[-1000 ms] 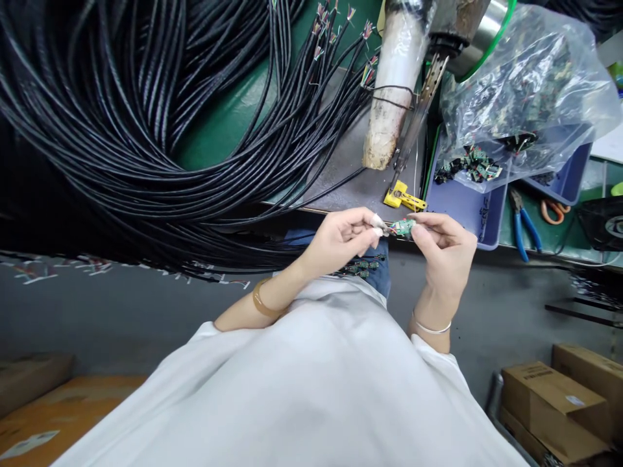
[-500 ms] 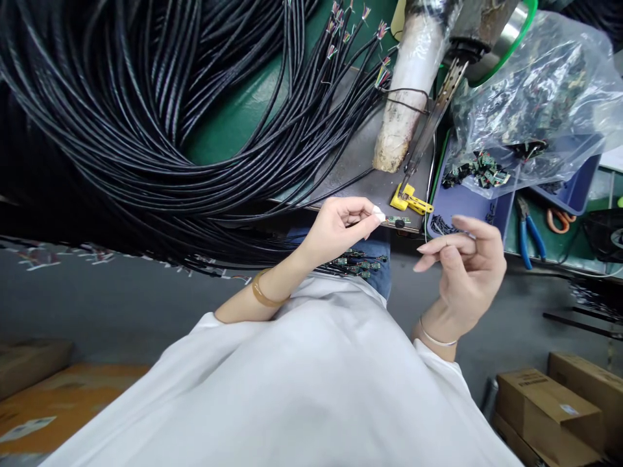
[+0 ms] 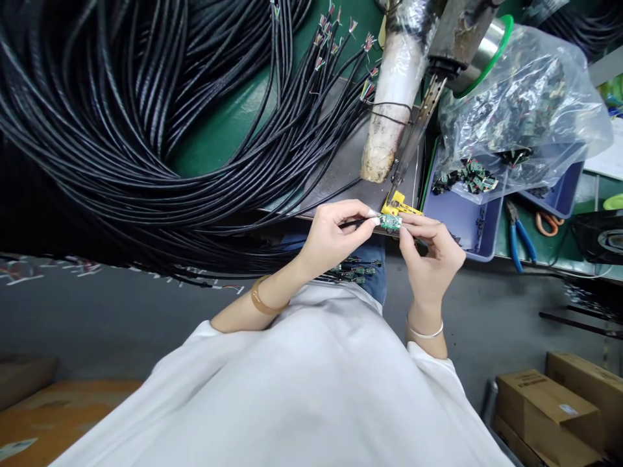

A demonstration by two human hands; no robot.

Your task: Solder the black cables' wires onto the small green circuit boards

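Note:
A small green circuit board (image 3: 390,222) is held between my two hands near the table's front edge. My left hand (image 3: 335,230) pinches the end of a black cable where it meets the board; a white covering shows on a fingertip. At the board's other end, my right hand (image 3: 431,250) grips it between thumb and fingers. Just beyond the board lies a yellow clip-like piece (image 3: 399,203), with the soldering iron (image 3: 418,126) slanting down to it. Below my left hand hang several cable ends with green boards (image 3: 357,269).
Black cables (image 3: 195,188) with stripped coloured ends fill the left and back of the table. On the right stand purple trays (image 3: 450,211) of small boards, a clear plastic bag (image 3: 525,97), blue-handled pliers (image 3: 516,240) and orange-handled scissors (image 3: 548,224). A white wrapped tube (image 3: 396,84) leans beside the iron.
My right hand has come left from beside the tray and closed on the board. The board has turned, so its green face shows instead of the black part.

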